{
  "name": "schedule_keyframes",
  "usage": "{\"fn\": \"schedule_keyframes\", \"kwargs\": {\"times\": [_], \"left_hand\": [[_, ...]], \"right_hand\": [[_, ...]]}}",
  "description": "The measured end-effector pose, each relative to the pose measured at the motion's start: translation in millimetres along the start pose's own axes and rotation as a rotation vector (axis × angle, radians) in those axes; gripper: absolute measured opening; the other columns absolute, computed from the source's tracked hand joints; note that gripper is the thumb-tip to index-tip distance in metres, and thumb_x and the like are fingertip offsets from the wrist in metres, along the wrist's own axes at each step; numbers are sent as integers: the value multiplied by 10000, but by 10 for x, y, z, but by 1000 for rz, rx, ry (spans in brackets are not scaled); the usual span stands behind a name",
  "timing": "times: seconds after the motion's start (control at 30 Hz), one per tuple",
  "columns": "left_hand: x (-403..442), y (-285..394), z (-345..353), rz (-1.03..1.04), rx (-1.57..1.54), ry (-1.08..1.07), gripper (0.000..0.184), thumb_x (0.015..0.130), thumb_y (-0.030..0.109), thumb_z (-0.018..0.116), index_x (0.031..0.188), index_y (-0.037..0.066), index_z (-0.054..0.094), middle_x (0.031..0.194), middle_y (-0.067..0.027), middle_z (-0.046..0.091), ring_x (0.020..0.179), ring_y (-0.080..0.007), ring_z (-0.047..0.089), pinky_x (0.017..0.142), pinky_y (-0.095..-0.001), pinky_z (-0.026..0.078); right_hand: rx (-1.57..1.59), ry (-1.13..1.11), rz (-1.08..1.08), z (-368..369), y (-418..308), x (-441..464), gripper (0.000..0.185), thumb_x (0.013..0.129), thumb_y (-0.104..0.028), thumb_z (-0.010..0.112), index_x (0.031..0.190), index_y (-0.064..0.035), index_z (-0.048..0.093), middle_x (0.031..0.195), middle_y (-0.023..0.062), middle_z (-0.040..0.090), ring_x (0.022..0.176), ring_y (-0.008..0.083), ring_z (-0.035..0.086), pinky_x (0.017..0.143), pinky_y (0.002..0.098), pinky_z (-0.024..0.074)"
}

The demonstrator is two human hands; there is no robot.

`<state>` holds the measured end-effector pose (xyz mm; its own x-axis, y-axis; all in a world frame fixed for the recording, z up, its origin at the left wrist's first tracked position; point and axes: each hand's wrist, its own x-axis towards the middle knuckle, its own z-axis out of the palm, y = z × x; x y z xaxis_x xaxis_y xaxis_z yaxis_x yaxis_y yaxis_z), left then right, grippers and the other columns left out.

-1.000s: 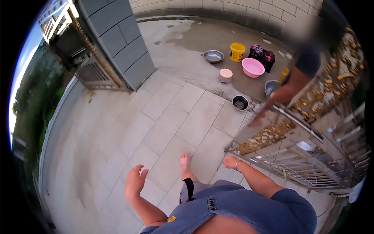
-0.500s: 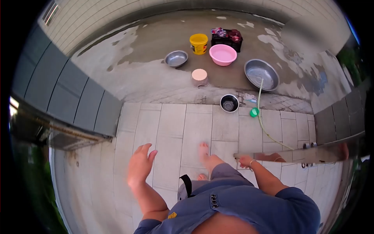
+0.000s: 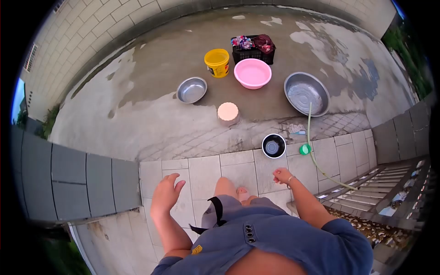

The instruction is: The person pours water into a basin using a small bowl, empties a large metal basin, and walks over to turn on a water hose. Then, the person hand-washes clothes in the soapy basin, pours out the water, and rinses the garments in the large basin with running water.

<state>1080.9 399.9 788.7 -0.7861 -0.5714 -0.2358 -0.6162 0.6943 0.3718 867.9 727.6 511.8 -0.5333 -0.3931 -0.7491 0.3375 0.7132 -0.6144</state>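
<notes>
My left hand [image 3: 167, 193] is held out at waist height, thumb apart from the fingers, with nothing in it. My right hand [image 3: 283, 176] is in the air in front of my right side, a band at its wrist. Its fingers are loosely bent, and no object shows in them. Nearest to it, on the tile edge ahead, stands a black pot [image 3: 273, 146] with a pale rim. A small green cup [image 3: 305, 149] sits beside a pale hose [image 3: 316, 165]. The hose's far end reaches into a large metal basin [image 3: 306, 93].
On the wet concrete stand a pink basin [image 3: 252, 73], a yellow bucket [image 3: 217, 63], a smaller metal basin [image 3: 192, 90], and a stool [image 3: 228, 113] with a light top. Cloths [image 3: 263, 43] lie on a black crate [image 3: 254, 56]. A slatted door or gate [image 3: 380, 183] is on my right.
My right hand has come off the metal door edge it was touching. I have moved forward toward the basins, and the door now shows its slatted face at right. The left hand keeps its pose.
</notes>
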Motion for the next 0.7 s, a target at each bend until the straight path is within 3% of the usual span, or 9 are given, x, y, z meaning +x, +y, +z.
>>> {"fn": "schedule_keyframes", "kwargs": {"times": [0.17, 0.3, 0.37, 0.43, 0.7], "left_hand": [[1307, 41, -171, 47, -4, -48, 310, 765, 236, 543, 991, 23, 535, 972, -166, 552, 867, -308, 531, 731, -347, 422], [2444, 28, -346, 157, 8, -30, 295, 771, 229, 530, 977, 17, 531, 947, -175, 549, 859, -328, 519, 724, -371, 415], [2941, 45, -415, 210, 31, -21, 280, 773, 221, 524, 961, 15, 529, 921, -183, 546, 839, -344, 514, 703, -392, 415], [3449, 122, -489, 236, 50, 21, 269, 770, 219, 524, 942, 12, 529, 907, -176, 549, 830, -341, 517, 693, -394, 417], [5039, 748, -385, 456, 23, -148, 257, 767, 216, 527, 930, 18, 530, 893, -172, 551, 810, -337, 523, 684, -397, 420]], "right_hand": [[13, 20, -19, -149, -861, 719, 173, 783, -219, 485, 771, -60, 552, 604, 62, 583, 480, 113, 545, 386, 240, 409], [21, 170, 126, -427, -787, 1294, 159, 780, -195, 467, 769, -61, 552, 615, 62, 588, 491, 119, 556, 396, 240, 420], [-3, 77, 370, -595, -824, 1417, 162, 795, -220, 476, 815, -77, 549, 660, 57, 598, 522, 121, 570, 420, 257, 451], [47, 110, 390, -660, -955, 1462, 156, 791, -216, 485, 822, -76, 548, 664, 58, 599, 517, 121, 569, 423, 258, 451], [261, 134, 438, -797, -1476, 1963, 153, 776, -228, 488, 829, -96, 544, 661, 44, 602, 533, 122, 574, 449, 271, 449]]}}
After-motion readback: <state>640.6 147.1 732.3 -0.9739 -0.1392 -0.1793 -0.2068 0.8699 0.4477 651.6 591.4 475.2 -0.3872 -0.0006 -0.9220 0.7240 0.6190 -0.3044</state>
